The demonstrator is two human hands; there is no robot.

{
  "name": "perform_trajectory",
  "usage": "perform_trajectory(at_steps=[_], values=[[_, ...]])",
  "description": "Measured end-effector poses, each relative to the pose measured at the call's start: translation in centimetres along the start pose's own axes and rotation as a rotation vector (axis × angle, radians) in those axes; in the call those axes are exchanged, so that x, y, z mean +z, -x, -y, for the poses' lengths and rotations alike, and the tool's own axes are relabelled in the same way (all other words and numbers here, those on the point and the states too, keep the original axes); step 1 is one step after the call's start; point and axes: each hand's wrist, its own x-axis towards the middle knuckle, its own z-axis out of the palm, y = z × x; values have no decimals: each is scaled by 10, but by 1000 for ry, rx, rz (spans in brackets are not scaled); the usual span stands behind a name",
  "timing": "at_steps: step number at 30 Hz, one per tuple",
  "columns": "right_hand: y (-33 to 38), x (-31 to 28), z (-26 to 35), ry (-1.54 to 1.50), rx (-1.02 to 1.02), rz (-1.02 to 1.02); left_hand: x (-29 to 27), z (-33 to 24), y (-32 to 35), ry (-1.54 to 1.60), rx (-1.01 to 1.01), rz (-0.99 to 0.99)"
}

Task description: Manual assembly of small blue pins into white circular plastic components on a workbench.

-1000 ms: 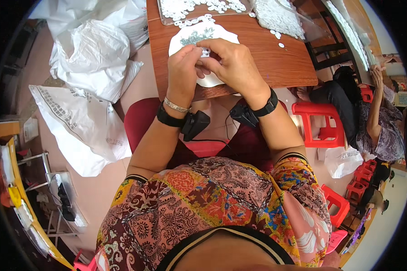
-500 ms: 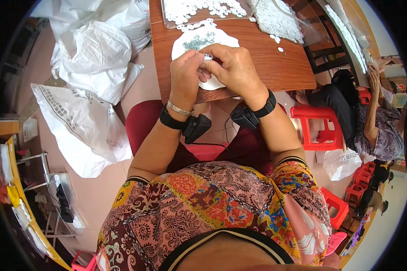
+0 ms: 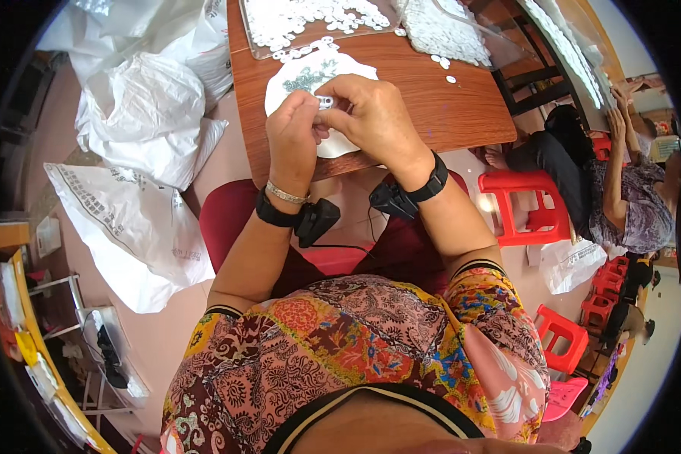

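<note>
Both hands pinch one small white part (image 3: 325, 101) over the white plate (image 3: 340, 144) at the table (image 3: 431, 113) edge: left hand (image 3: 293, 140) and right hand (image 3: 371, 117) fingers closed on it. Judging by the clear trays (image 3: 310, 23) heaped with white pieces, plenty remains; finished count can't be told.

Two hands, the left hand (image 3: 291, 136) and the right hand (image 3: 371, 117), are meeting over one white plate (image 3: 303, 76) sitting at the near edge of one wooden counter (image 3: 446, 113). Two clear trays (image 3: 265, 45) of small white pieces are lying along its far edge. Three loose white pieces (image 3: 440, 64) are lying near the right tray. Two black wrist devices (image 3: 314, 219) are showing. One red stool (image 3: 522, 204) is standing right of the counter.
</note>
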Motion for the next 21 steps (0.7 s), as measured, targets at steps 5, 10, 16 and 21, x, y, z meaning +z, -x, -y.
perform_trajectory(at_steps=[5, 10, 16, 21], values=[[0, 4, -5, 49, -155, -67, 3, -3, 2, -108, 47, -39], [1, 11, -8, 61, -155, -44, 0, -3, 1, -109, 35, -70], [1, 12, -5, 79, -139, -43, -1, -5, 1, -152, 98, -56], [-3, -1, -2, 96, -167, -106, 4, -14, 1, -126, 111, -42]])
